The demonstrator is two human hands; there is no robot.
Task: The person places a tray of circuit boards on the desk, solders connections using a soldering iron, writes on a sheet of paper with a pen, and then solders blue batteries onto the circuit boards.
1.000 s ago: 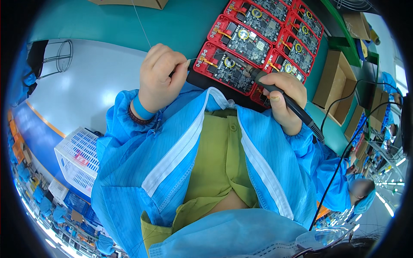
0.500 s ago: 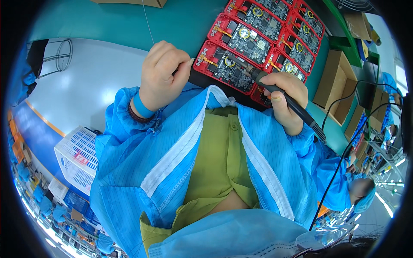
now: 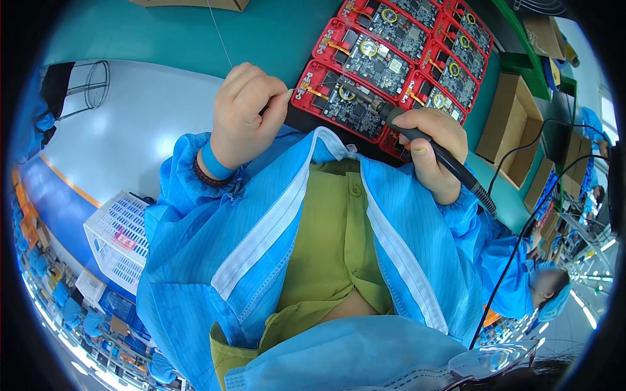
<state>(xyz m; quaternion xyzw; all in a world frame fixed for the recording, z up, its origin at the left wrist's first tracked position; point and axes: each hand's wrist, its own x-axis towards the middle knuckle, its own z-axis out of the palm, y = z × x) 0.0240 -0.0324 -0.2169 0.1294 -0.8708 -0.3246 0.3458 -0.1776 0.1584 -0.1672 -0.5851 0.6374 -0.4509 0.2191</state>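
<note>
free — green mat (image 3: 280,36) left of red cases (image 3: 413,70) | obstacles — thin wire (image 3: 220,32), soldering iron (image 3: 456,167)

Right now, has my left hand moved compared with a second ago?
Yes, slightly: your left hand has shifted right, its thumb tip now closer to the left edge of the nearest red case.

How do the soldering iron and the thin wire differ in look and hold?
The soldering iron is thick with a dark handle; the thin wire is a fine, pale strand.
The iron is gripped in the right hand, its metal end over a red-framed board; the wire is pinched in the left hand and runs off the picture's top edge.
Both are hand-held.
</note>
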